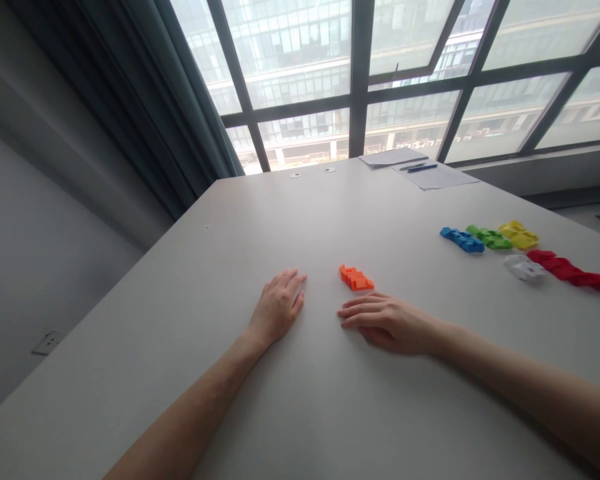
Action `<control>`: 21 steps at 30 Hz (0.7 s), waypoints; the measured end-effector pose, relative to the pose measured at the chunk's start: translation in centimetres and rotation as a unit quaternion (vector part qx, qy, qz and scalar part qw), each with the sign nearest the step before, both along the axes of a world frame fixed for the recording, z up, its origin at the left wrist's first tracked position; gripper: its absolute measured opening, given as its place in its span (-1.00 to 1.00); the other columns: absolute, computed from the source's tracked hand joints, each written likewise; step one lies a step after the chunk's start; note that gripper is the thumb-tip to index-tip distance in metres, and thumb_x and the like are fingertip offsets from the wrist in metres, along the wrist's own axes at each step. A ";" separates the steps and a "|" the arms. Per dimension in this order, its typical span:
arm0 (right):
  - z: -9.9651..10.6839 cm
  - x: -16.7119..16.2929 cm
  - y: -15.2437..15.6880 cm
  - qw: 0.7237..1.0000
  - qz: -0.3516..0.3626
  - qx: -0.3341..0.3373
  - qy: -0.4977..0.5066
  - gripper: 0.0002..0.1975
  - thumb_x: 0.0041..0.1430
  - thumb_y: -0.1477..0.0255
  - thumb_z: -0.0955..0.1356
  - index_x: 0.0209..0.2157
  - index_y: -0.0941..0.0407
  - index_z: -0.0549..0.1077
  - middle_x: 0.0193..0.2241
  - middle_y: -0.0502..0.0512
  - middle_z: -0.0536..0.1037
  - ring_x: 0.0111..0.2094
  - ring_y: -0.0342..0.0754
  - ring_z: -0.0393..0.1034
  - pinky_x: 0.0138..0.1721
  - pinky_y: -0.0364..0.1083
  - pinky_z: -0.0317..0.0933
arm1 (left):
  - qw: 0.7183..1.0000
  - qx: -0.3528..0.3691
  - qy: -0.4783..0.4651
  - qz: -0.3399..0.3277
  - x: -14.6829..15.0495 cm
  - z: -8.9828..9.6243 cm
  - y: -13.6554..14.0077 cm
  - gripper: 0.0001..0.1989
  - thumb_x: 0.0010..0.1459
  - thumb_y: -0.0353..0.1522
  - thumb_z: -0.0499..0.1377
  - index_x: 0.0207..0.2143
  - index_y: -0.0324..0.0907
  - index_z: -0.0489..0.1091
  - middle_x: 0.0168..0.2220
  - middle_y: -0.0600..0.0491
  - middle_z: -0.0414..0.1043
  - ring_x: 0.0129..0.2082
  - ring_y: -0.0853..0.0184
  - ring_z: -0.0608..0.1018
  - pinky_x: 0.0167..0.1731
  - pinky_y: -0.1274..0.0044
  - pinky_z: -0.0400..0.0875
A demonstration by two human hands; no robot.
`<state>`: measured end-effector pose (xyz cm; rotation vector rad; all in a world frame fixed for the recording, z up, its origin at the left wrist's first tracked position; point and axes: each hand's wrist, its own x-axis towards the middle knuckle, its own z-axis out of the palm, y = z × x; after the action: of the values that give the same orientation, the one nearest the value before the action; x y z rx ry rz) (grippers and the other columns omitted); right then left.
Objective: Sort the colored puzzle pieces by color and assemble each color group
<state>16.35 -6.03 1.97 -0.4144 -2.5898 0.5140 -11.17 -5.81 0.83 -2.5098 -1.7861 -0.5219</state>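
Note:
On the white table [180, 347] lies a small orange notched plastic piece [356, 278], in front of and between my two hands. My left hand [279, 303] rests on the tabletop to the left of that piece, fingers apart and holding nothing. Just on the near side of the orange piece is my right hand [390, 323], its fingers stretched out to the left with nothing in them. It comes close to the piece; whether a finger touches it I cannot tell.
To the right lie similar plastic pieces: blue [463, 240], green [490, 237], yellow [519, 235], white [524, 268] and red [573, 271]. Papers [437, 177] with a pen [423, 168] are at the far edge, before the window [359, 87]. A dark curtain [145, 100] hangs at left.

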 end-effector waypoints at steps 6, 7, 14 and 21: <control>-0.2 0.0 -0.1 1.000 0.002 0.005 0.000 -0.69 0.25 0.53 0.27 0.00 0.07 0.46 -0.01 0.16 0.54 0.08 -0.05 0.36 0.13 -0.05 0.23 | 1.000 -0.010 0.009 0.000 0.1 0.1 0.0 -0.62 0.26 -0.40 0.00 0.12 -0.17 0.30 0.19 -0.12 0.29 0.21 0.12 0.32 0.17 0.20 0.24; -0.1 0.0 -0.1 1.000 0.005 0.008 0.006 -0.69 0.24 0.53 0.27 -0.01 0.07 0.47 -0.03 0.16 0.56 0.07 -0.05 0.38 0.11 -0.06 0.24 | 1.000 -0.010 0.009 0.001 0.0 0.1 0.0 -0.62 0.26 -0.40 0.00 0.12 -0.17 0.30 0.19 -0.12 0.29 0.21 0.12 0.32 0.17 0.20 0.24; 1.6 1.1 1.9 0.988 -0.142 0.057 0.015 -0.71 0.22 0.45 0.29 -0.02 0.03 0.44 -0.07 0.18 0.55 0.03 0.04 0.38 0.05 0.08 0.22 | 1.000 -0.004 0.003 -0.002 0.0 0.0 0.0 -0.62 0.25 -0.39 0.01 0.11 -0.15 0.31 0.18 -0.12 0.30 0.20 0.11 0.33 0.16 0.17 0.25; 2.3 0.9 5.8 0.962 -0.215 -0.039 -0.164 -0.34 0.04 0.28 0.38 0.20 0.04 0.22 0.12 0.24 0.38 0.18 0.22 0.19 0.13 0.23 0.06 | 1.000 -0.019 0.002 0.002 0.0 0.3 -0.1 -0.62 0.25 -0.41 0.02 0.11 -0.17 0.31 0.19 -0.12 0.28 0.21 0.11 0.31 0.17 0.18 0.23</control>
<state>17.21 -0.25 4.23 -1.1429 -2.6696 0.4197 -11.12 -5.92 1.09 -2.5291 -1.8164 -0.4882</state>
